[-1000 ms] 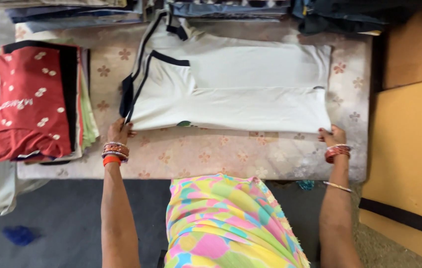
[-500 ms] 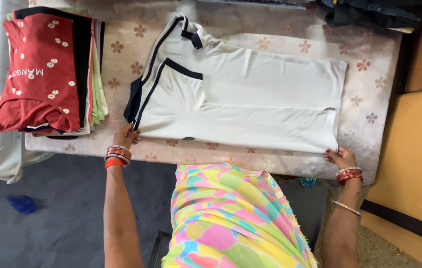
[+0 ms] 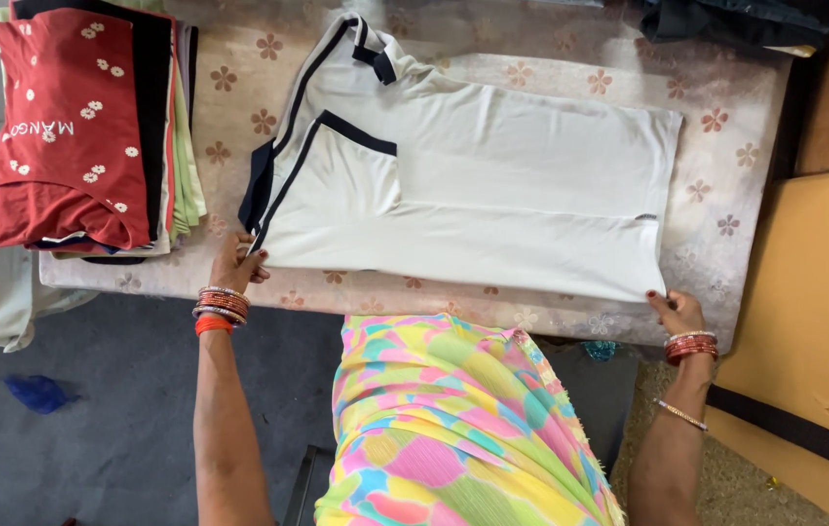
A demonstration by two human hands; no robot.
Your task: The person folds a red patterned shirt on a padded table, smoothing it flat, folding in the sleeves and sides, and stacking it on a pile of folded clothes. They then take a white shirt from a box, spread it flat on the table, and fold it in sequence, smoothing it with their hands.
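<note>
A white shirt with dark navy trim (image 3: 492,185) lies flat and folded lengthwise on a floral padded table (image 3: 726,175). My left hand (image 3: 235,261) pinches the shirt's near left corner, by the navy-edged sleeve. My right hand (image 3: 676,310) holds the near right corner at the hem. Both wrists wear red bangles. My bright multicoloured garment (image 3: 453,429) fills the lower middle of the view.
A stack of folded clothes topped by a red floral shirt (image 3: 64,136) sits on the table's left end. Dark garments (image 3: 726,19) lie at the far right edge. A yellow-brown board (image 3: 814,292) stands to the right. A blue scrap (image 3: 37,392) lies on the grey floor.
The view has shifted so the shirt and stack sit lower in frame. Both hands keep hold of the shirt's near corners, and the cloth looks smoother and more stretched.
</note>
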